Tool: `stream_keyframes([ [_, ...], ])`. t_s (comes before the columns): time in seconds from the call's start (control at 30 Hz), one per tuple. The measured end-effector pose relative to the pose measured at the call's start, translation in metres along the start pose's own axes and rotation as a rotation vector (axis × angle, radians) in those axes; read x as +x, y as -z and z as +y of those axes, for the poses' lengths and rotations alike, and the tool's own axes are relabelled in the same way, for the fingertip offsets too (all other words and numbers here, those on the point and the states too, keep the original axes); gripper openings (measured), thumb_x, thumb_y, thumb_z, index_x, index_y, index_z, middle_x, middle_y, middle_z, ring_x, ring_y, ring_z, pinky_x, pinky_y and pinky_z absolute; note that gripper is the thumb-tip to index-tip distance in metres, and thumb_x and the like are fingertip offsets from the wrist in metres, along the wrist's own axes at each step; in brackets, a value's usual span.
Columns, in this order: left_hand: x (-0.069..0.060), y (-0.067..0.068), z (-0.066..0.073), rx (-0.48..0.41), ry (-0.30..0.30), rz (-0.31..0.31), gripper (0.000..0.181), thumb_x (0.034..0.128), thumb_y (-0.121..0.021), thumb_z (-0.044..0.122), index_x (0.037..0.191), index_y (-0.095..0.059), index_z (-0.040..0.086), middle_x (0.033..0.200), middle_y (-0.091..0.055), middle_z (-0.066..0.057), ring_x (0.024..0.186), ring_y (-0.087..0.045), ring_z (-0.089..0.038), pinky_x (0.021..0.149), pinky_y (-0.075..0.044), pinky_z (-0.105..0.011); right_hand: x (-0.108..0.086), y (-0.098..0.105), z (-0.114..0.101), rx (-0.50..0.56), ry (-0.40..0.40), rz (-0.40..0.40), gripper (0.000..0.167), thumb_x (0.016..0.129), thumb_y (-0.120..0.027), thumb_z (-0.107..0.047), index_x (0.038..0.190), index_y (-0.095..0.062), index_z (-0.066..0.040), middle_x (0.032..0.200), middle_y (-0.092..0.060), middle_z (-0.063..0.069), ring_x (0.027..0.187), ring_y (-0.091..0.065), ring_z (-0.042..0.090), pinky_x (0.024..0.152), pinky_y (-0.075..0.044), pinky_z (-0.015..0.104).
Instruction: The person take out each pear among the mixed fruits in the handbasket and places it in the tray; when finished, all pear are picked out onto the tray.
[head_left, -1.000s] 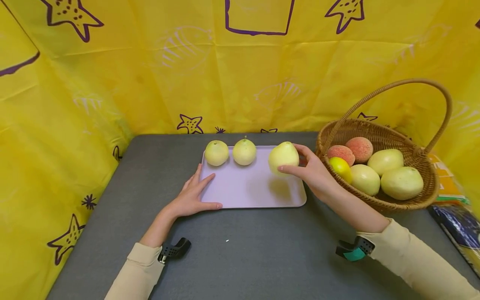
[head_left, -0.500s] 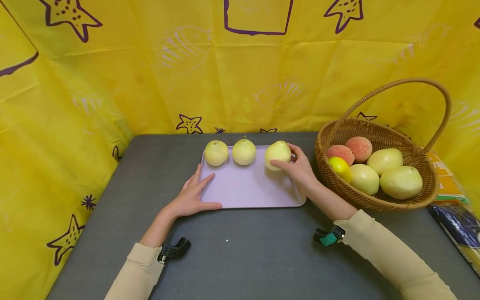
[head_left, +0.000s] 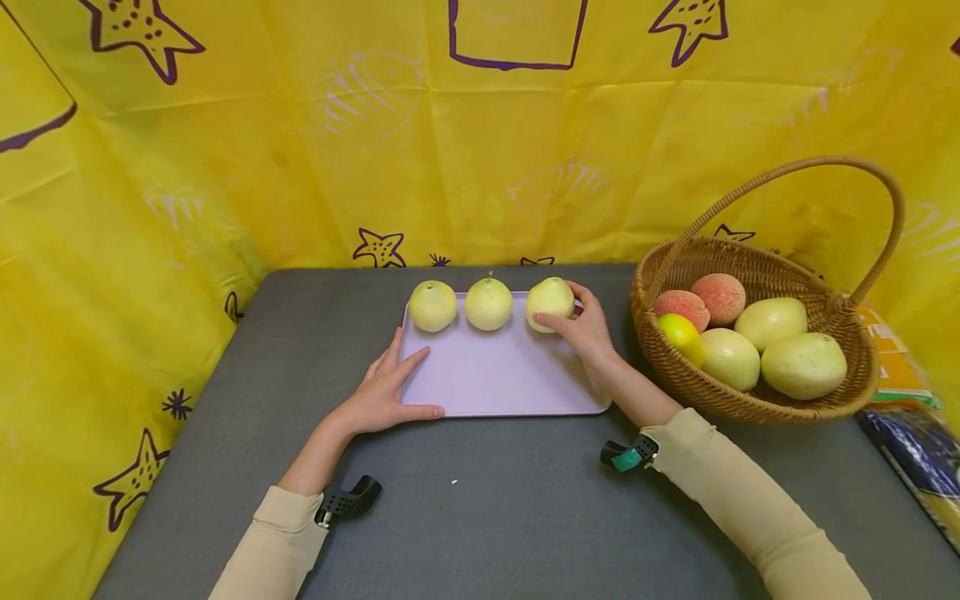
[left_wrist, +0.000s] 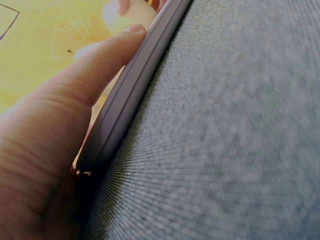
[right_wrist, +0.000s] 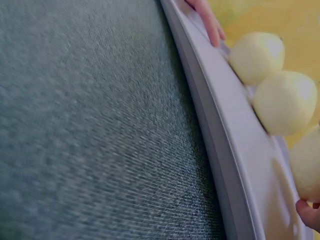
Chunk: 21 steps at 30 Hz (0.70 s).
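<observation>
In the head view, a lilac tray point(head_left: 495, 379) lies on the table. Two round, pale yellow-green melons point(head_left: 432, 307) stand along its back edge at the left and middle. My right hand point(head_left: 581, 329) grips a third melon point(head_left: 550, 302) at the back right corner, thumb in front and fingers behind; whether its base touches the tray cannot be told. My left hand point(head_left: 390, 390) rests on the tray's left end with fingers spread and straight. In the left wrist view its thumb point(left_wrist: 107, 62) lies along the tray's rim point(left_wrist: 135, 85).
At the right stands a wicker basket point(head_left: 750, 408) with a tall handle, holding two peaches point(head_left: 718, 298), a lemon point(head_left: 681, 337) and several pale melons point(head_left: 802, 367). Flat colourful packages point(head_left: 911, 442) lie beside it. A yellow patterned cloth point(head_left: 480, 167) hangs behind the grey table point(head_left: 480, 517).
My right hand has carried the third melon left and slightly back, into line with the other two. The left hand and tray have stayed put.
</observation>
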<state>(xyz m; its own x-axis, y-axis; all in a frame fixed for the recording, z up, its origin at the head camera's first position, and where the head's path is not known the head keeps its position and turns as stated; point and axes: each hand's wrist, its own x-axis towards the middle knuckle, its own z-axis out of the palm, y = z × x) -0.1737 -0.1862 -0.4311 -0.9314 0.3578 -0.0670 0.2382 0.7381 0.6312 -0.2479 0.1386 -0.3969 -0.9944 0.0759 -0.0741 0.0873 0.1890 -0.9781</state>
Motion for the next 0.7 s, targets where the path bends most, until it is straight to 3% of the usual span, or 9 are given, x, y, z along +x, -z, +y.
stream_keyframes([
  [0.27,-0.0004,-0.0003,0.0008,-0.002,-0.044,0.023,0.100,0.0740,-0.079,0.054,0.152,-0.035,0.010,0.160,0.014,-0.020,0.144,-0.002,-0.045,0.110,-0.007,-0.063,0.0054,-0.0036,0.0026,-0.058,-0.002,0.030,0.083,0.078,-0.082,-0.018,0.147,-0.037,-0.010,0.144,-0.036,0.013,0.120,-0.044,0.028,0.098,-0.040,0.040],
  [0.7,0.0001,-0.0005,-0.0004,-0.007,-0.025,0.015,0.101,0.0741,-0.078,0.057,0.153,-0.034,0.012,0.161,0.015,-0.018,0.144,-0.002,-0.045,0.109,-0.008,-0.065,0.0098,-0.0051,0.0071,-0.123,0.059,0.037,0.082,0.076,-0.083,-0.019,0.145,-0.040,-0.009,0.142,-0.037,0.015,0.122,-0.045,0.030,0.100,-0.040,0.043],
])
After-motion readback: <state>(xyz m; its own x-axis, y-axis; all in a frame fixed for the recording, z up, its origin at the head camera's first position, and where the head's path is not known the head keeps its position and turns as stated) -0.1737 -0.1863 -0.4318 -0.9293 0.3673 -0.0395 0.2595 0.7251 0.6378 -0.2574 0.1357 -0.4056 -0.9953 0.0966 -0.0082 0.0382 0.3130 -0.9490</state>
